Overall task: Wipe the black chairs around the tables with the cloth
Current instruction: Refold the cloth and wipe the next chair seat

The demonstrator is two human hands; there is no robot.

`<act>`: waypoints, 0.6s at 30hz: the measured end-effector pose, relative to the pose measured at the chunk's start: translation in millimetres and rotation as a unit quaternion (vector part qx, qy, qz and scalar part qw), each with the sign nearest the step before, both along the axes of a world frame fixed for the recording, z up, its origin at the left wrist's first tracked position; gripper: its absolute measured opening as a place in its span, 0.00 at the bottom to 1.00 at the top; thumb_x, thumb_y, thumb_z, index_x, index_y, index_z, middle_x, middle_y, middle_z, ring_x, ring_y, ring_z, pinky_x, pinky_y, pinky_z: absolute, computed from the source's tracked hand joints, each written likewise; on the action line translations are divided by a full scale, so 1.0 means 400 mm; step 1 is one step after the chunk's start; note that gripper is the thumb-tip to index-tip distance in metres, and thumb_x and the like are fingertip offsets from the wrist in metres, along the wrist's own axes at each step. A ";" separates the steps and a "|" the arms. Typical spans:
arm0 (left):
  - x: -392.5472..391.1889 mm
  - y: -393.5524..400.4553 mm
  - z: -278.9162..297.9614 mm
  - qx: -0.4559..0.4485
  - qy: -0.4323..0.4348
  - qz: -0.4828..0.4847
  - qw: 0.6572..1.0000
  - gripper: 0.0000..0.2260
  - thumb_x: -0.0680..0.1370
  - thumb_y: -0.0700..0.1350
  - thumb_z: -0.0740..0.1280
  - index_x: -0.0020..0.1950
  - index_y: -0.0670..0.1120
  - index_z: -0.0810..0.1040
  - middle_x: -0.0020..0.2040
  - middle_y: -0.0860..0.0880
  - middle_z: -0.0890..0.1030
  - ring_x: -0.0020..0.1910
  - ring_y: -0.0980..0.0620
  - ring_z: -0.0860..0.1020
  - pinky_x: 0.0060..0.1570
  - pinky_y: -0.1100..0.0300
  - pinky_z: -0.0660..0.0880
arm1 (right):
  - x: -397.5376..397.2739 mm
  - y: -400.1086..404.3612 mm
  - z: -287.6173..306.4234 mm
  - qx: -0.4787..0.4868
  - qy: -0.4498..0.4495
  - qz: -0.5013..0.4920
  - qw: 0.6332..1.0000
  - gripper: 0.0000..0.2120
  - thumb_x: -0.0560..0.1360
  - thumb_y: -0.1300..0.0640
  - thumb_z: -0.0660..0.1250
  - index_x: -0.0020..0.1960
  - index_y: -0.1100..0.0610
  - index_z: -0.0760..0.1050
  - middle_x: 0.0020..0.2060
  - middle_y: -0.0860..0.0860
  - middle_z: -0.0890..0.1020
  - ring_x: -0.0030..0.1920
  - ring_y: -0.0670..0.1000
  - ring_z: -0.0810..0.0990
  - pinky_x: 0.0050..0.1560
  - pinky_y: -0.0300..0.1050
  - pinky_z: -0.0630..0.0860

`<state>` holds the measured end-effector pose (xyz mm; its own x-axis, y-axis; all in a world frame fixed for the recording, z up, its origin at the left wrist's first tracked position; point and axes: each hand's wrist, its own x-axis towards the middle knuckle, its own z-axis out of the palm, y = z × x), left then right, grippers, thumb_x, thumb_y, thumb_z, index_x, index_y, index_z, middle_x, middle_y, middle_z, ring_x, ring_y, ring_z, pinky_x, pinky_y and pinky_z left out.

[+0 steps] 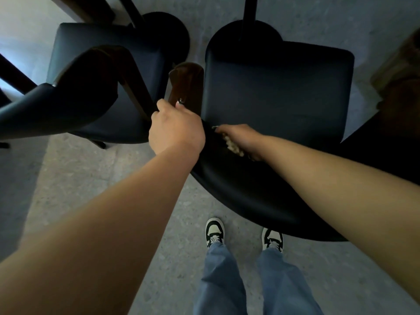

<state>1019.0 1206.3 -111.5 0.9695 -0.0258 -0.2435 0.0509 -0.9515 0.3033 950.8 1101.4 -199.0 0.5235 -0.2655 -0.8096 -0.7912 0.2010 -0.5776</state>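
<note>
Head cam looks straight down at two black chairs side by side on a grey speckled floor [95,178]. Right-hand chair [277,94] is the one being worked: black padded seat, curved black backrest [245,192] closest to the person, glossy brown wooden armrest [187,83] on its left side. Left hand [176,128] is curled around the near end of that armrest, fingers wrapped over the wood. Right hand [241,138] reaches over the backrest top and grips a light beige cloth [233,145], bunched in the fingers and pressed against the inner face of the backrest at its left end, just beside the left hand. Only a bit of cloth shows under the hand. Left-hand chair [106,87] sits just beside, same black seat and brown arms, not touched. Round black table bases [245,32] sit beyond both chairs. Person's jeans [222,280] and black-and-white sneakers [214,231] stand behind the backrest.
</note>
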 end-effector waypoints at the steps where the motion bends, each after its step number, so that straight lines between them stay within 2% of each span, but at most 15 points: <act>1: 0.000 0.000 0.000 -0.003 0.001 0.001 1.000 0.16 0.83 0.52 0.52 0.64 0.44 0.69 0.57 0.44 0.76 0.44 0.48 0.67 0.43 0.53 0.63 | 0.002 0.006 -0.007 0.009 -0.001 0.014 1.000 0.15 0.70 0.43 0.66 0.35 0.53 0.73 0.21 0.49 0.72 0.19 0.47 0.68 0.20 0.32 0.62; 4: -0.002 0.000 0.002 -0.016 0.005 0.004 1.000 0.15 0.83 0.51 0.52 0.63 0.45 0.69 0.53 0.45 0.75 0.43 0.49 0.67 0.42 0.53 0.63 | 0.007 0.009 -0.027 -0.013 -0.015 0.045 0.999 0.12 0.78 0.49 0.60 0.41 0.55 0.74 0.27 0.52 0.72 0.21 0.46 0.67 0.20 0.31 0.61; 6: -0.002 -0.001 0.002 -0.017 0.006 0.007 1.000 0.14 0.83 0.51 0.52 0.62 0.45 0.69 0.49 0.48 0.71 0.41 0.50 0.66 0.40 0.54 0.62 | 0.002 0.008 -0.040 -0.049 -0.016 0.077 0.996 0.12 0.80 0.55 0.59 0.42 0.56 0.76 0.25 0.51 0.72 0.18 0.43 0.66 0.18 0.32 0.60; 8: -0.002 -0.002 0.004 -0.014 0.005 0.007 1.000 0.14 0.83 0.51 0.53 0.61 0.45 0.70 0.48 0.48 0.69 0.41 0.50 0.66 0.39 0.54 0.61 | -0.011 0.004 -0.050 -0.059 -0.010 0.067 0.996 0.10 0.79 0.60 0.60 0.46 0.56 0.81 0.21 0.47 0.75 0.16 0.42 0.67 0.18 0.31 0.62; 11: -0.002 -0.003 0.005 -0.015 0.009 0.003 1.000 0.14 0.83 0.51 0.53 0.62 0.44 0.69 0.52 0.46 0.73 0.43 0.49 0.67 0.43 0.53 0.63 | -0.033 -0.007 -0.046 -0.092 0.002 0.089 0.992 0.11 0.76 0.64 0.64 0.49 0.52 0.83 0.27 0.46 0.80 0.19 0.41 0.73 0.21 0.31 0.68; 14: -0.002 -0.002 0.002 -0.012 0.006 0.001 1.000 0.15 0.83 0.51 0.53 0.63 0.44 0.69 0.58 0.44 0.76 0.48 0.44 0.73 0.43 0.52 0.64 | -0.051 -0.008 -0.020 -0.124 0.007 0.096 0.988 0.12 0.76 0.63 0.65 0.53 0.52 0.83 0.31 0.49 0.80 0.21 0.42 0.73 0.20 0.30 0.67; 16: -0.002 -0.002 -0.001 -0.012 -0.002 0.000 1.000 0.15 0.83 0.51 0.53 0.63 0.44 0.69 0.58 0.43 0.76 0.50 0.44 0.75 0.43 0.52 0.64 | -0.067 -0.007 0.011 -0.107 0.005 0.067 0.992 0.12 0.78 0.63 0.63 0.55 0.52 0.82 0.26 0.49 0.77 0.17 0.42 0.69 0.18 0.30 0.63; 18: -0.001 -0.002 -0.005 -0.013 -0.006 -0.002 1.000 0.15 0.83 0.51 0.53 0.63 0.44 0.69 0.58 0.43 0.76 0.50 0.44 0.75 0.44 0.52 0.64 | -0.095 -0.001 0.060 -0.080 -0.013 0.044 0.996 0.12 0.79 0.62 0.62 0.53 0.50 0.82 0.19 0.45 0.74 0.14 0.40 0.66 0.18 0.29 0.61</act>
<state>1018.4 1205.3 -113.6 0.9725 -0.0358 -0.2303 0.0433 -0.9432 0.3295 912.9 1101.2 -175.1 0.5714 -0.3426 -0.7458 -0.7854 0.0352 -0.6179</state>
